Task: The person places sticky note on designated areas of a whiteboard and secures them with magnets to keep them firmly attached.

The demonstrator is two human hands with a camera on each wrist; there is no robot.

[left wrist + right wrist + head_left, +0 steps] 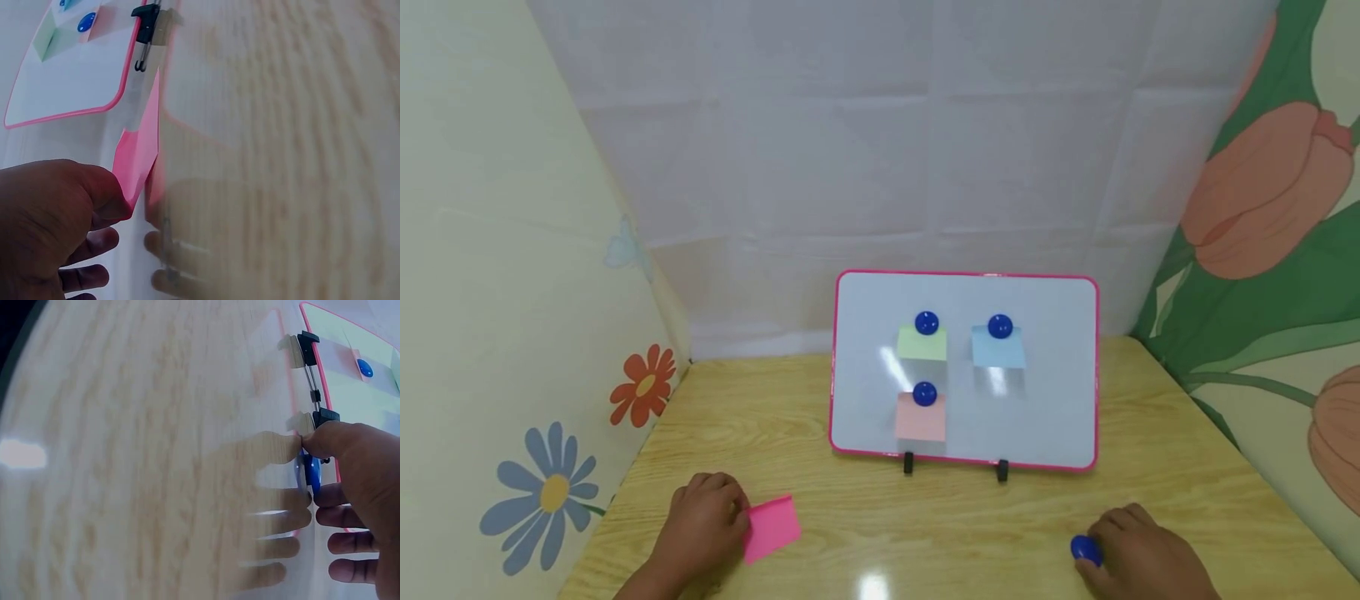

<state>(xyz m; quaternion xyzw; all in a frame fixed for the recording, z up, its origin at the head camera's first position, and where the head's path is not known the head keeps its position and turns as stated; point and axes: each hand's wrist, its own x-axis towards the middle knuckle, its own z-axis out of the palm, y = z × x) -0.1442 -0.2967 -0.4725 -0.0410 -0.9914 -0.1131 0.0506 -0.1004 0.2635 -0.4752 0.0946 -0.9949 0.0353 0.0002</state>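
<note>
My left hand (706,518) pinches a bright pink sticky note (772,529) by its edge, low over the table at the left. In the left wrist view the note (140,147) is creased, with thumb and finger on its near corner. My right hand (1138,550) is at the front right, its thumb and fingers around a round blue magnet (1086,550). The right wrist view shows the magnet (312,474) between thumb and index finger, right at the tabletop. Behind both hands stands a pink-framed whiteboard (1052,400).
Blue magnets hold a green note (922,345), a light blue note (997,354) and a pale pink note (921,423) on the board. Black feet (1002,472) prop it on the glossy wooden table (760,408). A white cloth (880,183) hangs behind; flowered walls flank the table.
</note>
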